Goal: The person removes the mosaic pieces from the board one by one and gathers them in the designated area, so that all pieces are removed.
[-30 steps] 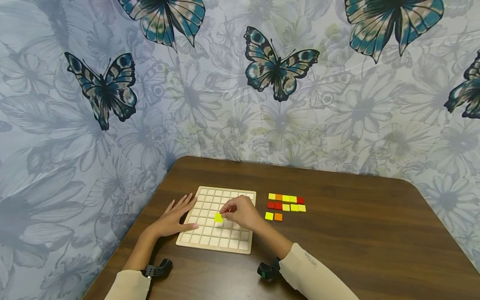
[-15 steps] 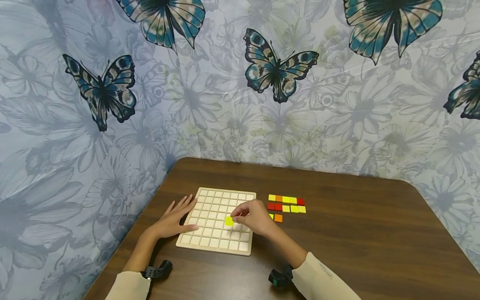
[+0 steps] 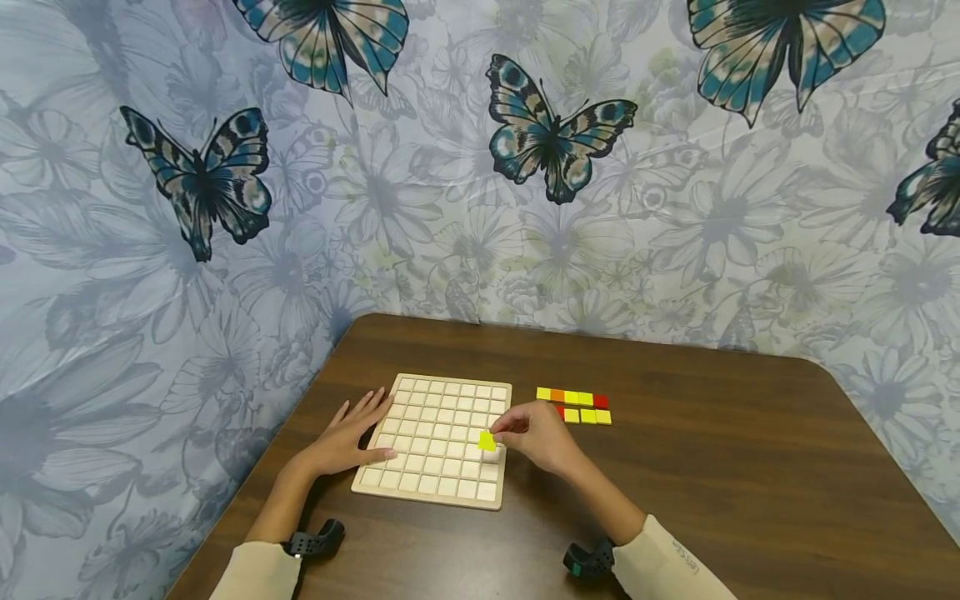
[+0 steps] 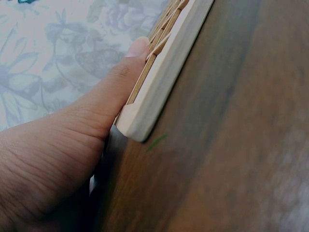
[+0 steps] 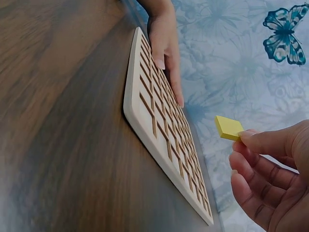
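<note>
A pale wooden grid board (image 3: 427, 500) with rows of square recesses lies flat on the brown table. My left hand (image 3: 345, 439) rests along its left edge, fingers spread and straight; in the left wrist view the thumb (image 4: 116, 82) lies on the rim near a corner. Between thumb and fingertips, my right hand (image 3: 538, 435) pinches a small yellow square tile (image 3: 487, 441). That tile is above the board's right side, and the right wrist view shows the tile (image 5: 229, 127) raised clear of the grid (image 5: 159, 140).
Right of the board lie two rows of square tiles: yellow, orange and red ones (image 3: 572, 397) at the back, red and yellow ones (image 3: 587, 416) in front. My right hand hides part of the front row. A patterned butterfly wall (image 3: 562, 250) stands behind the table (image 3: 712, 467).
My right hand has moved rightward across the board with the yellow tile, from its middle to its right side, now covering the nearest loose tiles. The left hand stays in place.
</note>
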`<state>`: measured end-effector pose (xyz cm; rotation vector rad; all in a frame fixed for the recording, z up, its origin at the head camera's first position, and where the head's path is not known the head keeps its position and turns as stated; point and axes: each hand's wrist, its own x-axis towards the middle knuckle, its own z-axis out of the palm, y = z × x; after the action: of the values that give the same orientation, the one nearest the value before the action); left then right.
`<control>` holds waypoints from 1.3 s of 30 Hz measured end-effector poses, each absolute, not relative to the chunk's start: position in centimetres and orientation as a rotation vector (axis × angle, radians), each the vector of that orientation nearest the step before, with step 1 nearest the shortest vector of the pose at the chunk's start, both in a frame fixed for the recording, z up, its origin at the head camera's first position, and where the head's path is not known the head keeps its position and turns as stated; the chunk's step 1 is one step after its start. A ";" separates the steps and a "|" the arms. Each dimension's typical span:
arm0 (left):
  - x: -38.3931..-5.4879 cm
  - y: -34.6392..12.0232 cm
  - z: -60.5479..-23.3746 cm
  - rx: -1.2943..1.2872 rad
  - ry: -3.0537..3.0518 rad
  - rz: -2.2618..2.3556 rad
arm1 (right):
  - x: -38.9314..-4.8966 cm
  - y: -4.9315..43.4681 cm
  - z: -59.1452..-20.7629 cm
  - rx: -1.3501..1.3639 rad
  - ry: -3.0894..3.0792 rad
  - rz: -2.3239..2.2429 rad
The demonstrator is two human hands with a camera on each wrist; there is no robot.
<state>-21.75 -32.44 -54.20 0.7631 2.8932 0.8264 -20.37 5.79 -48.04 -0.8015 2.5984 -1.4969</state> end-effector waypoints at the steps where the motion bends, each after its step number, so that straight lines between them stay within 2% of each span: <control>1: -21.7 -32.5 -54.2 0.765 2.893 0.827 | -20.4 6.0 -48.1 -0.798 2.597 -1.499; 39: -21.7 -32.4 -54.0 0.747 2.890 0.818 | -21.7 11.3 -47.1 -0.544 2.653 -1.543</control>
<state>-21.72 -32.41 -53.97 0.7467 2.8903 0.8185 -21.74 11.35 -47.10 -0.5444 2.6531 -1.5431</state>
